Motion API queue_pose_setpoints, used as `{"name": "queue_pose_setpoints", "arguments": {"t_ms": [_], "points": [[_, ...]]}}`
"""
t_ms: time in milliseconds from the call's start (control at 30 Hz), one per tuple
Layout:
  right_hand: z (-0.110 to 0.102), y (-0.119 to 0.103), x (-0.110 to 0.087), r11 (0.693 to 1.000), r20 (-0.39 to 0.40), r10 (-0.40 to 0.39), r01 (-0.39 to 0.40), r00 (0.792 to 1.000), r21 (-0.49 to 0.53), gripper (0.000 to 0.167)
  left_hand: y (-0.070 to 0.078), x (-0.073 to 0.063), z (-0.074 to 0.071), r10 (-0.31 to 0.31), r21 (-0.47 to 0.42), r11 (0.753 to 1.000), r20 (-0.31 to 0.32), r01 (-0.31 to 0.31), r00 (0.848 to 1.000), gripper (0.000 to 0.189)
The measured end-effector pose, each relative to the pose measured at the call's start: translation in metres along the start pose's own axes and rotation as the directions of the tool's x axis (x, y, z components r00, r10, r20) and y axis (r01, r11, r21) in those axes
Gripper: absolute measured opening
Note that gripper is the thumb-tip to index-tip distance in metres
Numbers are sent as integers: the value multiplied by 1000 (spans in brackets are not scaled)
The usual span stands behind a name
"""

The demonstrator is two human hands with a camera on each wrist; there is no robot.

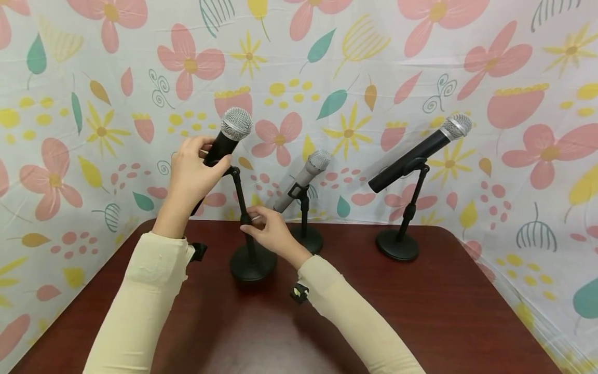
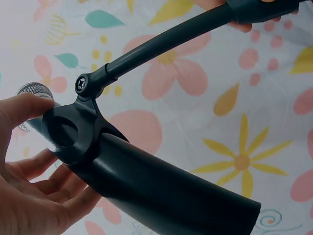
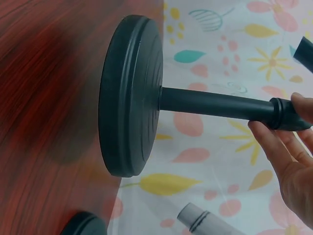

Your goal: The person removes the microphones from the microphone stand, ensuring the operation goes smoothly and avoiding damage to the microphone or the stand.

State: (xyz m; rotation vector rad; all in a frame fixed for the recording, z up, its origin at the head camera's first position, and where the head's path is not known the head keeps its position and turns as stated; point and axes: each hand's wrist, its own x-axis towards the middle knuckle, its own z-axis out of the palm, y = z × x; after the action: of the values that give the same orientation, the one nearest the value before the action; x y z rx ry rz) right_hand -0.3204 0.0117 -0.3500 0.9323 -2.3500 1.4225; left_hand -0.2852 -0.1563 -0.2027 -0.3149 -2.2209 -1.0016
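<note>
A black microphone (image 1: 218, 149) with a silver mesh head tilts up to the right in the clip (image 2: 73, 132) of a black desk stand (image 1: 252, 262). My left hand (image 1: 192, 169) grips the microphone's upper body, thumb on one side and fingers on the other. Lower down, my right hand (image 1: 271, 228) pinches the stand's pole at its collar (image 3: 283, 114). The stand's round base rests on the table, as the right wrist view shows. In the left wrist view the microphone's lower end hangs free below the clip.
A grey microphone (image 1: 303, 176) on a second stand is just right of my right hand. Farther right, another black microphone (image 1: 411, 161) sits tilted on a third stand (image 1: 397, 245). Behind the dark red table (image 1: 224, 332) hangs a floral cloth (image 1: 289, 67).
</note>
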Motion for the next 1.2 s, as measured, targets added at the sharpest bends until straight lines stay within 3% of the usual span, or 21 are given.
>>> {"name": "queue_pose_setpoints", "arguments": {"t_ms": [200,533,1200], "points": [[-14,3,-9,1000,1,-8,8,1000,-24,38,10,-2,2,-13,-56,998,36,15,999,40],[-38,5,-23,992,-10,-95,94,995,-88,38,26,-5,7,-32,-81,996,46,35,998,40],[-49,8,-34,994,-25,-45,42,999,-102,36,29,-4,9,-70,-164,983,58,78,996,40]]}}
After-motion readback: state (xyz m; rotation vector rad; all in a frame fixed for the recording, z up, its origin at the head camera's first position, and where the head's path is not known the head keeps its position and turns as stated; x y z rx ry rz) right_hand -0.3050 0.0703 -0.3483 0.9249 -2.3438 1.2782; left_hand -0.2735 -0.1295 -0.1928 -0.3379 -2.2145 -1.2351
